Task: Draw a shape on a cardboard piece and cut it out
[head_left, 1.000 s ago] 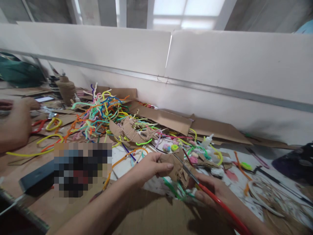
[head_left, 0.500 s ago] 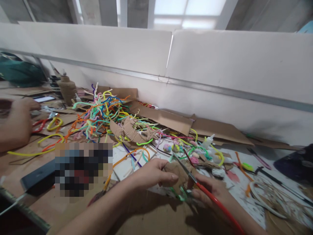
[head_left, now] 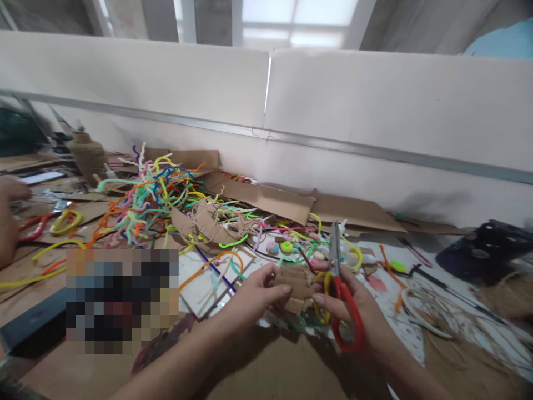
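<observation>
My left hand point(head_left: 260, 291) pinches a small brown cardboard piece point(head_left: 296, 281) between thumb and fingers, low in the middle of the view. My right hand point(head_left: 353, 311) grips red-handled scissors point(head_left: 341, 289) whose blades point up and away, closed. Its fingertips also touch the cardboard piece's right edge. Both hands hover just above the table, close together.
A tangle of coloured pipe cleaners point(head_left: 158, 194) lies behind to the left with cardboard scraps point(head_left: 266, 197) along the white wall. Another person's hand point(head_left: 8, 222) is at the far left. A dark object point(head_left: 483, 250) and pale cord point(head_left: 433, 316) lie right. A blurred patch point(head_left: 120, 300) covers something.
The scissors have swung from lying across the cardboard to pointing upright, blades off the piece. The view has shifted right, and both hands have drawn closer together.
</observation>
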The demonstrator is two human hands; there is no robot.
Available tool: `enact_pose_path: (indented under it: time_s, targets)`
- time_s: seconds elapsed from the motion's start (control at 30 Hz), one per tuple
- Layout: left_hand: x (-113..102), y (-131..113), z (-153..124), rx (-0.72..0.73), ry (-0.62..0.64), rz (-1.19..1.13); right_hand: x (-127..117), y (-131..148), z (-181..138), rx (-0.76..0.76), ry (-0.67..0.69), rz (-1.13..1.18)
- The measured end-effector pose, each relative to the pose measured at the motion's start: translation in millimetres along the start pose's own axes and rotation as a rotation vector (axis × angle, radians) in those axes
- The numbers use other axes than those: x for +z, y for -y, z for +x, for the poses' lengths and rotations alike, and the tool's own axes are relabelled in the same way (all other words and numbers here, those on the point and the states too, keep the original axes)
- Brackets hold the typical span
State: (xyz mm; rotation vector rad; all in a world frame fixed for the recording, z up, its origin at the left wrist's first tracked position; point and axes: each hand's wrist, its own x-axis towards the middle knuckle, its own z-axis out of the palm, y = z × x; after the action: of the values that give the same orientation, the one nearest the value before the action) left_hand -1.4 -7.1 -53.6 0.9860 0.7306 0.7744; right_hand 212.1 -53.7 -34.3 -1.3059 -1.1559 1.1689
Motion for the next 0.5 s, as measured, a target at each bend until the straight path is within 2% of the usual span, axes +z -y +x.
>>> enact_pose_path:
  time_s: [0.1,0.27,0.4,0.5]
  targets:
    - [4,1,-3,0.001,0.022,0.015,2,2,-1,-0.013,-0.013,-0.014]
    - [10,-3,-8,-0.041,0.095,-0.055,5,2,-6,-0.045,0.040,-0.099]
    - [11,-5,-10,-0.061,0.058,-0.149,-3,4,-7,-0.043,0.176,-0.160]
    - [9,-10,-12,-0.035,-0.011,-0.183,-20,3,1,-0.132,0.296,-0.282]
